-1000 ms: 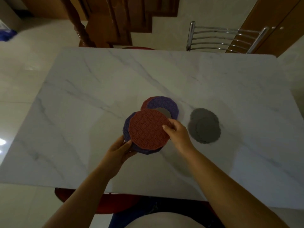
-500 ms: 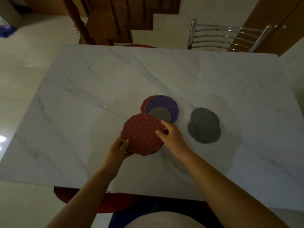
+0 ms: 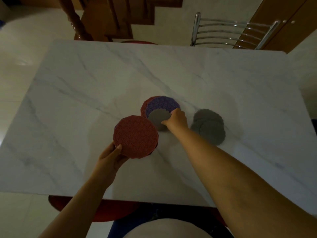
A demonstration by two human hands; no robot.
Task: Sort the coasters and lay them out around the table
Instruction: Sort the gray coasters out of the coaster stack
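My left hand (image 3: pixel 109 158) grips a large red patterned coaster (image 3: pixel 135 136) by its near-left edge, just above the marble table (image 3: pixel 85 83); a darker coaster edge shows beneath it. My right hand (image 3: pixel 176 120) pinches the right edge of a small grey scalloped coaster (image 3: pixel 158 117). That grey coaster lies on a purple patterned coaster (image 3: pixel 163 104), which overlaps another red coaster (image 3: pixel 145 105). To the right, a pile of grey scalloped coasters (image 3: pixel 208 127) lies on the table.
A metal chair back (image 3: pixel 231 30) stands at the table's far right side. A red stool seat (image 3: pixel 96 210) shows under the near edge. Wooden stairs (image 3: pixel 106 18) rise beyond the far edge.
My right hand let go of the red coaster and moved up to the small grey coaster on the purple one. My left hand carried the red coaster slightly left and toward me.
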